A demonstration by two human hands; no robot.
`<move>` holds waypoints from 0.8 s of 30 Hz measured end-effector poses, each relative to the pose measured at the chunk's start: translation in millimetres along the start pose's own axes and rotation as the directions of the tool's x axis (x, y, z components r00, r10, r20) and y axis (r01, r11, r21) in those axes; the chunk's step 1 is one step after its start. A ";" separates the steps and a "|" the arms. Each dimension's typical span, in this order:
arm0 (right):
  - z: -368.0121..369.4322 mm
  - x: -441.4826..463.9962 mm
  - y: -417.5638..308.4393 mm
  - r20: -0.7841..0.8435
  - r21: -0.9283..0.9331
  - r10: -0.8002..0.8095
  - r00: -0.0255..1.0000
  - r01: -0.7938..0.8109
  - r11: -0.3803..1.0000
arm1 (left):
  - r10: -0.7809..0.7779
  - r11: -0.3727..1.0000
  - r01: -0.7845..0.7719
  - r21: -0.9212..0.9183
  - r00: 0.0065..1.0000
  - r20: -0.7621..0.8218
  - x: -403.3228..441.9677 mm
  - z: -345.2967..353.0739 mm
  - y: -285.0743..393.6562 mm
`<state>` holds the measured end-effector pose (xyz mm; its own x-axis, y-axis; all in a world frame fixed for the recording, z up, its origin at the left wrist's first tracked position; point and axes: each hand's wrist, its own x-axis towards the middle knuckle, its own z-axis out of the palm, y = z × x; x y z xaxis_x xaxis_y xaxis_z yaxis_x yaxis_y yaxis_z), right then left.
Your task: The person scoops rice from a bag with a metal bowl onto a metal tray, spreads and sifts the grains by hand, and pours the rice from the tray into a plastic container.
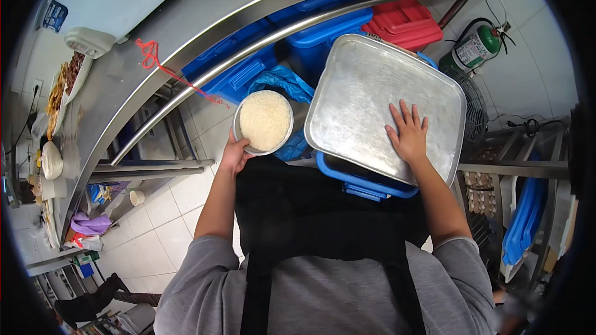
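My left hand (235,154) grips the rim of a round metal bowl (289,138) heaped with white rice (266,120). To the right, my right hand (409,134) lies flat with its fingers spread on a large metal tray (360,96). This tray rests over a blue bin (366,187), whose near edge and latch stick out below it. Crumpled blue plastic (280,80) shows behind and beside the bowl. What is inside the bin is mostly hidden by the tray.
A steel counter (205,31) with a rail curves across the front, a red string (162,68) hanging off it. Blue and red lidded bins (403,25) stand beneath. On the right are a fire extinguisher (475,49), a fan (475,102) and a rack holding egg trays (480,192).
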<state>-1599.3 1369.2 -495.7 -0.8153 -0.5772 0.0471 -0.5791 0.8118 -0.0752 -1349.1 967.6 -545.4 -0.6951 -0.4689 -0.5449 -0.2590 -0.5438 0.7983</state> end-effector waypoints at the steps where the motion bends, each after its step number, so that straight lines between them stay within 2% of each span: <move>1: -1.9 -3.3 0.2 -0.004 0.001 0.007 1.000 -0.007 1.000 | 0.002 1.000 -0.002 0.005 1.000 0.006 -9.8 3.5 6.6; 4: -6.6 -14.1 -3.5 0.047 0.008 -0.046 0.998 0.046 0.999 | -0.028 0.999 0.028 0.035 0.999 0.016 -39.4 9.0 22.8; 9: -5.4 -25.1 -5.5 0.040 0.020 -0.082 0.996 0.081 0.997 | -0.010 0.999 0.006 0.046 0.995 0.095 -83.3 14.3 46.3; 13: -5.1 -30.0 -7.4 0.006 0.066 -0.099 0.995 0.099 0.993 | -0.041 0.995 0.033 0.094 0.995 0.088 -114.5 36.1 66.3; 15: -4.0 -34.1 -17.3 -0.212 0.151 -0.149 0.966 0.183 0.971 | -0.065 0.987 0.044 0.155 0.989 0.133 -121.5 49.0 72.8; 16: -5.4 -41.3 -33.6 -0.254 0.270 -0.097 0.962 0.166 0.948 | -0.065 0.987 0.042 0.157 0.988 0.142 -124.1 59.8 74.9; 17: -5.7 -46.7 -50.9 -0.263 0.495 -0.048 0.963 0.177 0.851 | -0.063 0.986 0.040 0.161 0.988 0.141 -127.4 75.7 75.6; 18: -10.4 -50.4 -69.6 -0.160 0.795 -0.015 0.987 0.138 0.591 | -0.061 0.986 0.038 0.164 0.988 0.141 -127.9 90.1 73.7; 19: -24.9 -56.9 -85.4 0.095 0.972 -0.086 0.992 -0.075 0.221 | -0.065 0.985 0.040 0.167 0.987 0.149 -122.7 100.1 67.9; 20: -42.7 -59.4 -95.8 0.293 0.949 -0.171 0.941 -0.308 -0.070 | -0.063 0.987 0.026 0.156 0.969 0.238 -113.1 108.3 60.1; 21: -54.2 -62.0 -100.8 0.433 0.788 -0.304 0.849 -0.520 -0.330 | -0.060 0.989 0.012 0.146 0.943 0.328 -107.7 121.9 56.2; 22: -51.0 -62.8 -99.7 0.432 0.791 -0.287 0.855 -0.512 -0.335 | -0.065 0.993 0.028 0.113 0.937 0.343 -104.6 139.7 49.2; 24: -43.2 -58.0 -91.6 0.272 0.783 -0.247 0.930 -0.363 -0.505 | -0.087 0.996 0.087 0.019 0.905 0.416 -90.9 168.0 31.6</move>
<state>-1499.2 1332.1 -448.6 -0.6140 -0.7613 -0.2084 0.5923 -0.2699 -0.7592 -1406.7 1109.9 -427.6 -0.8857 -0.0879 -0.4559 -0.3311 -0.5688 0.7529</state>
